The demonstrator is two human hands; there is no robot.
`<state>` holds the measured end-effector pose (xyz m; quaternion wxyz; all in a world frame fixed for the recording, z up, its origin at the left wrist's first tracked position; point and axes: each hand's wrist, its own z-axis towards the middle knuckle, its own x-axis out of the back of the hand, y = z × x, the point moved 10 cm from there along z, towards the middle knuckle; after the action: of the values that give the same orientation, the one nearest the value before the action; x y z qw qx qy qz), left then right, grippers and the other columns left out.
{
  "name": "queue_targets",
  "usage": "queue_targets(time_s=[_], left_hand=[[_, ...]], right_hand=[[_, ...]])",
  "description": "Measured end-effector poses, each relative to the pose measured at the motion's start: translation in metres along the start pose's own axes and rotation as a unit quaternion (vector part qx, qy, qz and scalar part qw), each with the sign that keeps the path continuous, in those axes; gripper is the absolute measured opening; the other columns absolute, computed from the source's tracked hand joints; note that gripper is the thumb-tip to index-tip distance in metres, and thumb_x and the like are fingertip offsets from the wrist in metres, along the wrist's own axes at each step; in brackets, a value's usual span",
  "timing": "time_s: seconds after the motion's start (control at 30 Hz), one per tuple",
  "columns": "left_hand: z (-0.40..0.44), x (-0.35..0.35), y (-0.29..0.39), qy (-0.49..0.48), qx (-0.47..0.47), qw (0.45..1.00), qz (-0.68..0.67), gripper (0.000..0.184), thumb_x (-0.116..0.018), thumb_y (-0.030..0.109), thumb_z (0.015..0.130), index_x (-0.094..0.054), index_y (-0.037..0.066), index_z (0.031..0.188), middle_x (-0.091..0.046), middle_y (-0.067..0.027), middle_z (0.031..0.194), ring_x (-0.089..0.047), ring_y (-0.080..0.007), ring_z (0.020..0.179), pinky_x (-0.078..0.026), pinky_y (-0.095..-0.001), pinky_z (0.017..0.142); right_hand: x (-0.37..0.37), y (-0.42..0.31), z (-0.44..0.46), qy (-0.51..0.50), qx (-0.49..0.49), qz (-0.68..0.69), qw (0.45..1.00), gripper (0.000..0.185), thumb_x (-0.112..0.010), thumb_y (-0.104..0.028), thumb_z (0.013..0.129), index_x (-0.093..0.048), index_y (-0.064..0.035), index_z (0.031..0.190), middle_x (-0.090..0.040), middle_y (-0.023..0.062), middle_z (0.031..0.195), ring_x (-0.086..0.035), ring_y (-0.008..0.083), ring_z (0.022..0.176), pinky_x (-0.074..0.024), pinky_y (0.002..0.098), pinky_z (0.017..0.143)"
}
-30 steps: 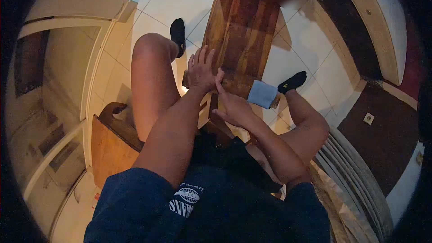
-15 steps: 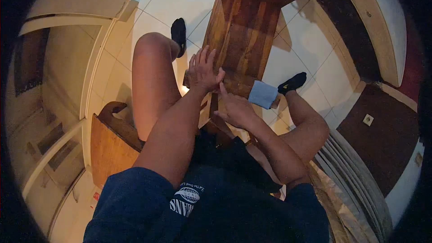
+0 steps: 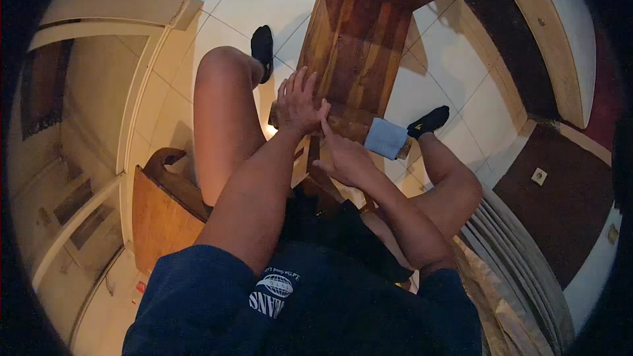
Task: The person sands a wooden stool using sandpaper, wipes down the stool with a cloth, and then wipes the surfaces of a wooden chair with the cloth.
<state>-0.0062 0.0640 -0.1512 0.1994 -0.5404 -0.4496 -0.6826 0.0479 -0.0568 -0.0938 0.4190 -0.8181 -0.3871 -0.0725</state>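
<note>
My left hand (image 3: 300, 107) is held over the near end of a wooden bench (image 3: 356, 53), palm down with its fingers spread. My right hand (image 3: 346, 157) is beside it, index finger stretched out with the tip at the left thumb and its own thumb apart; the other fingers are partly hidden. I see nothing held in either hand. A folded light-blue cloth (image 3: 386, 138) lies over the right end of a wooden crosspiece (image 3: 349, 122) at the bench's near end. Whether the left palm touches the wood is hidden.
My legs, in black socks (image 3: 262, 49), straddle the bench on a tiled floor (image 3: 224, 16). A curved wooden furniture piece (image 3: 165, 214) stands at the left, near a glass-panelled door (image 3: 99, 132). Grey pleated fabric (image 3: 521, 270) hangs at the lower right, below a wall switch (image 3: 539, 176).
</note>
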Motion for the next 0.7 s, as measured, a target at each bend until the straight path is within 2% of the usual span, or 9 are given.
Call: queue_targets(time_s=[0.1, 0.27, 0.4, 0.7], left_hand=[[0.002, 0.008, 0.004, 0.024, 0.000, 1.000, -0.014, 0.071, -0.069, 0.037, 0.074, -0.054, 0.009, 0.138, -0.046, -0.0185, 0.147, -0.042, -0.0367, 0.138, -0.030, -0.0532, 0.116], [0.002, 0.008, 0.004, 0.013, 0.007, 1.000, -0.014, 0.072, -0.069, 0.037, 0.074, -0.054, 0.009, 0.138, -0.046, -0.0185, 0.147, -0.042, -0.0370, 0.137, -0.030, -0.0529, 0.116], [0.002, -0.001, 0.000, -0.023, 0.014, 1.000, 0.008, 0.075, -0.066, 0.042, 0.079, -0.047, 0.012, 0.145, -0.043, -0.0165, 0.151, -0.038, -0.0355, 0.142, -0.025, -0.0519, 0.119], [0.002, 0.005, 0.005, -0.017, 0.011, 0.999, 0.027, 0.075, -0.066, 0.043, 0.079, -0.048, 0.013, 0.144, -0.044, -0.0163, 0.150, -0.038, -0.0351, 0.143, -0.025, -0.0514, 0.120]], right_hand=[[-0.001, 0.006, 0.001, 0.030, 0.007, -0.012, 0.999, 0.102, -0.071, -0.040, 0.089, -0.010, 0.0038, 0.158, -0.060, 0.0331, 0.126, -0.061, 0.0462, 0.113, -0.0492, 0.0512, 0.097], [0.001, 0.004, 0.001, 0.054, 0.026, -0.033, 0.998, 0.102, -0.072, -0.041, 0.089, -0.011, 0.0023, 0.158, -0.061, 0.0322, 0.125, -0.062, 0.0472, 0.110, -0.0504, 0.0513, 0.094], [0.003, 0.003, 0.000, -0.001, -0.022, -0.040, 0.999, 0.102, -0.072, -0.041, 0.089, -0.010, 0.0010, 0.158, -0.062, 0.0303, 0.125, -0.062, 0.0467, 0.110, -0.0503, 0.0518, 0.094], [0.004, 0.002, 0.002, 0.039, 0.020, -0.020, 0.999, 0.096, -0.071, -0.035, 0.090, -0.011, -0.0130, 0.161, -0.062, 0.0287, 0.123, -0.063, 0.0458, 0.109, -0.0506, 0.0513, 0.093]])
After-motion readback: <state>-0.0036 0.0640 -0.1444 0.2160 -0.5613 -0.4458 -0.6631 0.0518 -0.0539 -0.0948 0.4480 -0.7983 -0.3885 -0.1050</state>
